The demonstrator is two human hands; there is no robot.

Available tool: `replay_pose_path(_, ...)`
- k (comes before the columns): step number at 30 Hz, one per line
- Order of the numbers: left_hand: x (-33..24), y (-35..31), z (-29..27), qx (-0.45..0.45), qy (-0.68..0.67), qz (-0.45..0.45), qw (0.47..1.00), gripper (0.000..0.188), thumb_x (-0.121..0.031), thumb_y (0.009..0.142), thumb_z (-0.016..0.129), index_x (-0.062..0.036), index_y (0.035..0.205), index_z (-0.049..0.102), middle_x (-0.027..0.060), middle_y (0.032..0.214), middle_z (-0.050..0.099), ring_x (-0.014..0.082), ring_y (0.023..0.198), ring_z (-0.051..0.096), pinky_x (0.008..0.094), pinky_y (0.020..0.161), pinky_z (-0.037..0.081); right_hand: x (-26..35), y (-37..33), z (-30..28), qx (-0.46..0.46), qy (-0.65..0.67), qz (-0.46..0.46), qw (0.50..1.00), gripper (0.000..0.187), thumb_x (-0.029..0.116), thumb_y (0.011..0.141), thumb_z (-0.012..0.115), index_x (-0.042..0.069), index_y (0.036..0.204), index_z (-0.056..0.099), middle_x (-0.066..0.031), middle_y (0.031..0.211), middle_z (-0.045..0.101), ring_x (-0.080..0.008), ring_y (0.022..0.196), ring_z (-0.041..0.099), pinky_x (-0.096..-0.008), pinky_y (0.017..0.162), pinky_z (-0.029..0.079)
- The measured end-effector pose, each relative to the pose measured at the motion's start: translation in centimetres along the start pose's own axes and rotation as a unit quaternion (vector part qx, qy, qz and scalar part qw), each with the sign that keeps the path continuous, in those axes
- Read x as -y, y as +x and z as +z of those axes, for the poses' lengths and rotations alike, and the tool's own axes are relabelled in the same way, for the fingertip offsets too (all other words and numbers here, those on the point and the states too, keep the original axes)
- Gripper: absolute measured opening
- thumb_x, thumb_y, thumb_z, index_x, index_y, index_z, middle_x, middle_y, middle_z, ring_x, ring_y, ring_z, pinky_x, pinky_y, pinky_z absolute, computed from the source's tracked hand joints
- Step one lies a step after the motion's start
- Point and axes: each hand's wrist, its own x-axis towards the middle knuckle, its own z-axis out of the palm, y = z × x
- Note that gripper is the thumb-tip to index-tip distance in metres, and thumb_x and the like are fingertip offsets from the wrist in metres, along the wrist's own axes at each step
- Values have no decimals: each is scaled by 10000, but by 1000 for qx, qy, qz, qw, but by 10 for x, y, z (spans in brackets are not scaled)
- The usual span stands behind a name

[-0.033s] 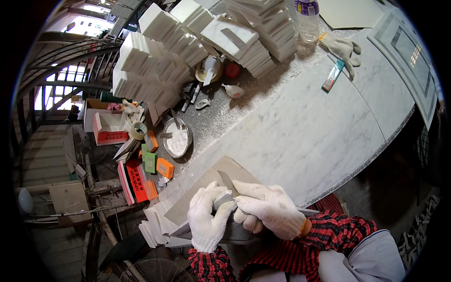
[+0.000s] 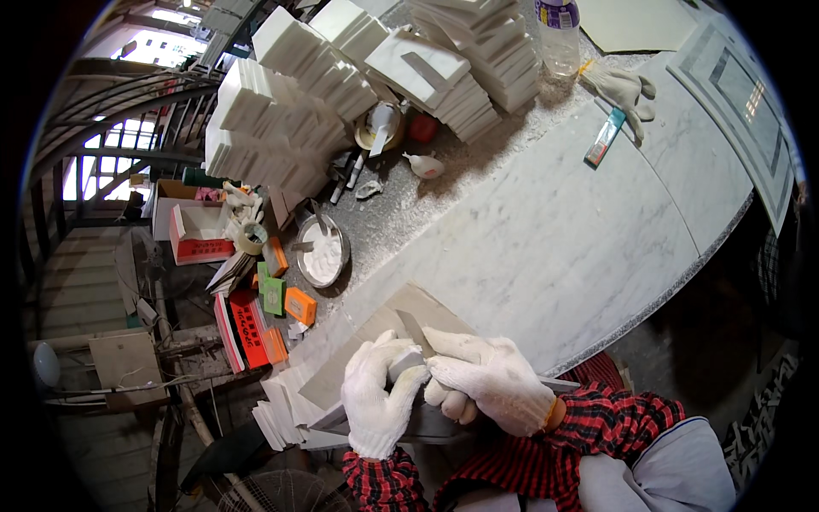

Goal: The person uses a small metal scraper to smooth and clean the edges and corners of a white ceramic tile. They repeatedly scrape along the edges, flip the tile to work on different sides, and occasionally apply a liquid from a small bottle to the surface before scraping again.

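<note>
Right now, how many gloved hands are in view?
2: the left hand, low in the middle of the picture, and the right hand, just right of it. No others show.

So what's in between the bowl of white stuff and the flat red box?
A small green box and a small orange box sit between the bowl and the flat red box, as the head view shows.

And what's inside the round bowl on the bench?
The bowl holds white material, powder or paste, I can't tell which. Grey flat pieces, perhaps tools, reach in over its rim. The white material covers the bottom, so nothing beneath it shows.
</note>
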Motion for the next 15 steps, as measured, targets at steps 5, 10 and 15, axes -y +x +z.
replay_pose_path(5, 0, -5, -2, -10, 29, 1, 1000, 234, -147, 793, 759, -17, 977, 691, 140, 929, 703, 351, 916, 666, 425, 904, 519, -7, 9, 6, 47, -108, -94, 989, 358, 199, 979, 552, 18, 1281, 614, -23, 812, 649, -51, 642, 560, -204, 562, 433)
replay_pose_path(10, 3, -13, -2, 3, -101, -108, 989, 238, -197, 822, 700, -33, 995, 687, 152, 915, 687, 345, 884, 662, 396, 822, 514, -7, 16, 43, 85, -173, -180, 965, 451, 136, 943, 571, -18, 1366, 560, -71, 855, 686, -84, 661, 601, -222, 604, 469)
replay_pose_path(15, 3, 0, 2, -28, -26, 39, 999, 200, -113, 758, 772, -37, 934, 716, 138, 865, 715, 335, 829, 672, 433, 932, 535, 16, -23, 13, -63, -46, -98, 992, 609, 144, 978, 562, -84, 1500, 347, -101, 865, 688, -99, 626, 572, -217, 595, 466)
